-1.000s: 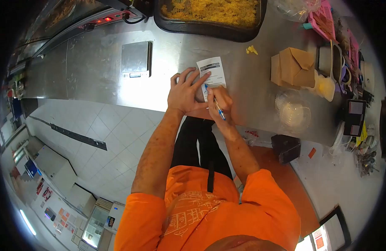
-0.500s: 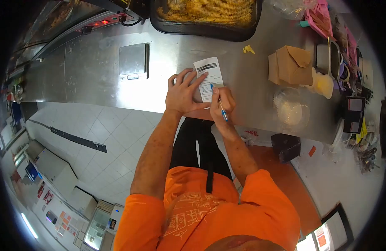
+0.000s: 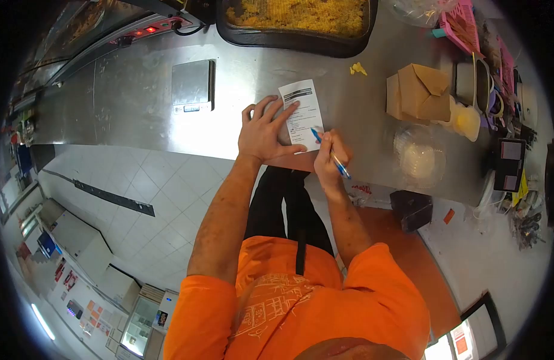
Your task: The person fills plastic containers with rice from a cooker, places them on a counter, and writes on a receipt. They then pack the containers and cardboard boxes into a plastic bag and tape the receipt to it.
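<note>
A printed paper receipt [image 3: 305,111] lies on the steel counter in front of me. My left hand [image 3: 266,129] rests on its left side, fingers spread, with fingertips on the paper and the thumb along its lower edge. A blue pen [image 3: 339,164] is gripped in my right hand [image 3: 333,157], just off the receipt's lower right corner. The pen's tip points up and left, over the right edge of the paper.
A digital scale [image 3: 191,84] sits to the left. Behind the receipt stands a black tray [image 3: 289,43] of yellow crumbly food, with a yellow scrap [image 3: 358,69] nearby. Cardboard boxes [image 3: 422,93] and a clear plastic container [image 3: 420,157] are on the right.
My right hand has shifted right and slightly down with the pen, uncovering more of the receipt's lower right. My left hand stays spread on the paper.
</note>
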A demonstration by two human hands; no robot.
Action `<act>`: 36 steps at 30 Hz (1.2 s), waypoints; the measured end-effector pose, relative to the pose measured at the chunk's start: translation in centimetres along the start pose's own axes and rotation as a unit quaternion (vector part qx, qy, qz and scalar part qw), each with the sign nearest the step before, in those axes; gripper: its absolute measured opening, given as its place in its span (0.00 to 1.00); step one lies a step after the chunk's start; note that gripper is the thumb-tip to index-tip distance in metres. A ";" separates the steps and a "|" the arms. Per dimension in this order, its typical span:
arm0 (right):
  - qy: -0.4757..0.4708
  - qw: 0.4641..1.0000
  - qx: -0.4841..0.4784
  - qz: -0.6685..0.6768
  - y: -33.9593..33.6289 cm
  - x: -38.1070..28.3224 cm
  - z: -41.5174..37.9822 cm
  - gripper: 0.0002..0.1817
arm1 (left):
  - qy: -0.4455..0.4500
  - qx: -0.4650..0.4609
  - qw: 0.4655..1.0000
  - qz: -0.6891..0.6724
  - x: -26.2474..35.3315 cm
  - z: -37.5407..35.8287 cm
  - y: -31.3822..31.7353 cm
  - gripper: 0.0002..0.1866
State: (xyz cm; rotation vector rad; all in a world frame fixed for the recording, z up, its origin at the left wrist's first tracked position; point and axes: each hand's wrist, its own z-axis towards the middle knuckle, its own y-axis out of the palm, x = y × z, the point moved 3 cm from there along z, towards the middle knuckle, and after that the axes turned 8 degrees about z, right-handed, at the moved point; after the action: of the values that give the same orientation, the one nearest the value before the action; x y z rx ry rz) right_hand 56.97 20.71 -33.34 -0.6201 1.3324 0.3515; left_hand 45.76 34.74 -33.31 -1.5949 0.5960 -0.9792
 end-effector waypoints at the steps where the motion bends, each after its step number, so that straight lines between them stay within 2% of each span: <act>1: -0.039 0.999 -0.024 -0.015 -0.2 0.4 -0.6 0.07 | 0.003 -0.003 1.000 -0.001 0.0 0.0 0.1 0.54; 4: -0.140 0.987 -0.076 -0.028 -0.1 0.1 -1.7 0.08 | 0.006 -0.010 1.000 0.002 0.0 -0.2 0.2 0.54; 10: -0.147 0.980 -0.115 -0.065 0.8 0.0 -1.6 0.07 | 0.008 -0.017 1.000 0.006 0.0 0.0 0.0 0.54; 13: -0.186 0.970 -0.144 -0.068 0.9 -0.4 -1.4 0.06 | 0.005 -0.001 1.000 0.010 0.1 -0.2 0.1 0.55; 16: -0.136 0.986 -0.079 -0.051 0.4 0.2 -1.6 0.06 | 0.006 0.006 1.000 0.017 0.1 -0.1 0.0 0.57; 19: -0.160 0.979 -0.112 -0.057 0.7 0.5 -1.6 0.07 | 0.004 0.005 1.000 0.022 0.1 -0.2 0.1 0.58; 22: -0.105 0.991 -0.058 -0.055 -0.7 0.6 -1.4 0.07 | 0.003 0.002 1.000 0.014 0.2 0.0 -0.2 0.58; 25: -0.080 0.989 -0.085 -0.091 -1.1 0.4 -1.1 0.08 | 0.000 -0.003 1.000 0.013 0.2 -0.3 0.0 0.59; 34: -0.086 0.992 0.010 -0.094 -1.9 1.2 -1.1 0.16 | 0.000 -0.018 1.000 0.017 0.1 -0.2 0.2 0.59; 36: 0.009 0.997 0.010 -0.082 -2.8 1.6 -0.8 0.16 | -0.002 -0.018 1.000 0.022 0.0 -0.1 0.2 0.59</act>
State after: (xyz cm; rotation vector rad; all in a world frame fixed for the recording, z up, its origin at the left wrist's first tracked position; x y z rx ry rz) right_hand 58.33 17.84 -34.35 -0.7128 1.2905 0.1991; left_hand 45.72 34.64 -33.55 -1.6078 0.6477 -0.9374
